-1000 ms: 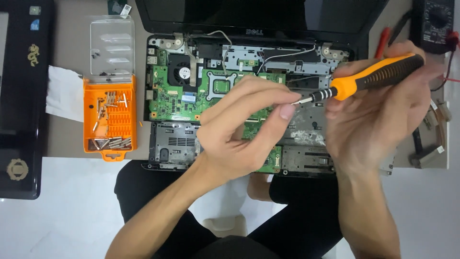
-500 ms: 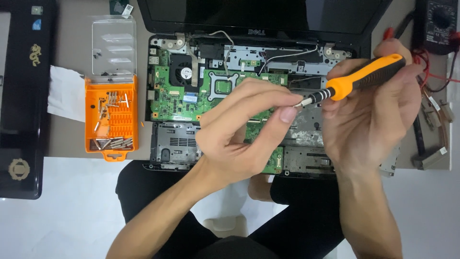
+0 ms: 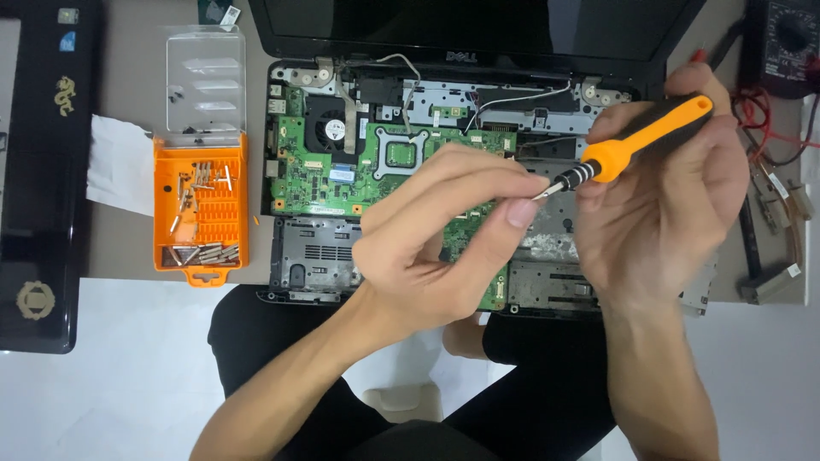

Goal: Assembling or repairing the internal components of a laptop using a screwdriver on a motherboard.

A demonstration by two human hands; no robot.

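Screwdriver (image 3: pixel 636 145) tip hidden between left-hand fingers (image 3: pixel 478 183); multimeter (image 3: pixel 790 43) cut off at edge.

Screwdriver (image 3: pixel 636 145): orange-and-black handle, matt plastic or rubber look; tip shiny metal. Circuit board (image 3: pixel 359 171): green, semi-gloss. Laptop lid (image 3: pixel 478 26): glossy black plastic. Bit case (image 3: pixel 202 209): orange plastic, clear lid, metal bits. Tabletop (image 3: pixel 128 94): matt grey-brown. Paper scrap (image 3: pixel 120 166): white, creased.

single head view, looking steeply down, close above opened laptop (image 3: pixel 384 162) on table (image 3: pixel 128 85)
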